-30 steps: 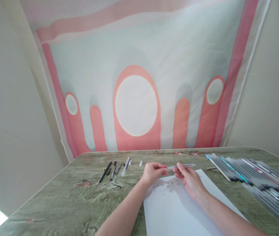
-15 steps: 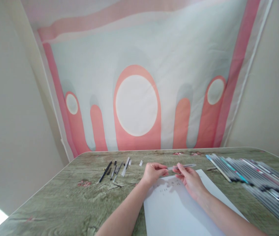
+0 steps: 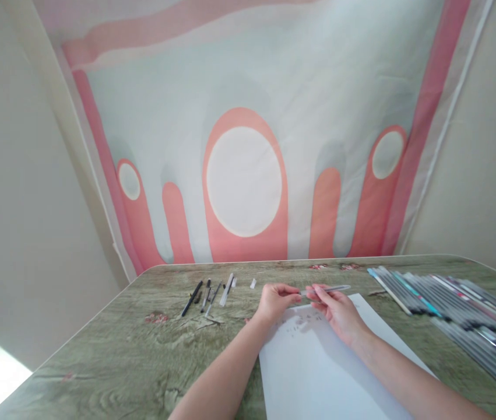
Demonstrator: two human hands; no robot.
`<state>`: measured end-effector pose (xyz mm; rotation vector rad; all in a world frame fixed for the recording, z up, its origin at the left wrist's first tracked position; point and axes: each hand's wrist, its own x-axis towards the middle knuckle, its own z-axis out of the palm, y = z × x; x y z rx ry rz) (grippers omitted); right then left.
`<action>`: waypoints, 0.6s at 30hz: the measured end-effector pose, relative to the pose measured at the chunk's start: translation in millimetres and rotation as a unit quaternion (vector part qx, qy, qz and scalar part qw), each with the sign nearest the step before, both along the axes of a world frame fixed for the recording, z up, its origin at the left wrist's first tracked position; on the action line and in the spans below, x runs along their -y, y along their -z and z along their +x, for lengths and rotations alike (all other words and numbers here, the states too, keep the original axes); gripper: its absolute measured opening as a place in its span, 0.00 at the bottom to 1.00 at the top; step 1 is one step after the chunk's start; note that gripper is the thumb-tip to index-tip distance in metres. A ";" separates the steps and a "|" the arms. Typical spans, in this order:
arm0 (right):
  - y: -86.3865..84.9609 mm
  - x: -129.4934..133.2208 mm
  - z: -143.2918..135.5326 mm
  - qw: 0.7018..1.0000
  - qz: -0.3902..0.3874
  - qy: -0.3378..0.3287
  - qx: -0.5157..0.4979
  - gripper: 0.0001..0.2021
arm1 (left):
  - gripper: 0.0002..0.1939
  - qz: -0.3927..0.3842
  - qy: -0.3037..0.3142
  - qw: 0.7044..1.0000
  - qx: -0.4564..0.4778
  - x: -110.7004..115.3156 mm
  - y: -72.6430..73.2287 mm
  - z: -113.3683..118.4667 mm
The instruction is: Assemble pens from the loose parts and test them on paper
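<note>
A clear pen [image 3: 337, 287] is held level above the far edge of a white paper sheet [image 3: 317, 361]. My left hand [image 3: 277, 301] pinches its left end between thumb and fingers. Around its middle, the fingers of my right hand [image 3: 334, 307] are closed, and the pen's right end sticks out past them. Small dark marks show on the paper's upper left part, below the hands.
Several pens and pen parts [image 3: 192, 298] lie left of the hands, with a small clear piece [image 3: 253, 283] nearer. Many pens [image 3: 461, 303] lie in rows at the right of the wood-patterned table [image 3: 112, 350]. A patterned cloth [image 3: 243, 245] hangs behind.
The camera view has shifted a little, so the table sits slightly higher in the picture. Both hands still hold the pen, with the right fingers a little nearer the left hand.
</note>
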<state>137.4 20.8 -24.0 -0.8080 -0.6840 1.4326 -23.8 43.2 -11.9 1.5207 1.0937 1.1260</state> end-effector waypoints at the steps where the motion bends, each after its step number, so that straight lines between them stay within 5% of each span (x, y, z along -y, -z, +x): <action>1: 1.7 -0.6 0.1 1.000 -0.005 0.005 0.009 0.12 | 0.16 0.011 0.000 1.000 -0.016 0.1 1.0 -0.1; 7: 8.5 -4.2 1.0 0.999 -0.027 0.028 0.009 0.12 | 0.15 0.047 0.008 0.998 -0.038 1.7 2.9 3.3; 14: 5.9 -5.0 1.5 0.999 -0.013 0.035 -0.033 0.11 | 0.26 -0.079 0.036 0.996 0.026 3.5 -6.7 11.2; 18: 2.5 -1.9 -0.5 0.999 0.006 0.034 -0.007 0.12 | 0.27 -0.070 0.050 0.996 -0.009 2.4 -5.7 12.0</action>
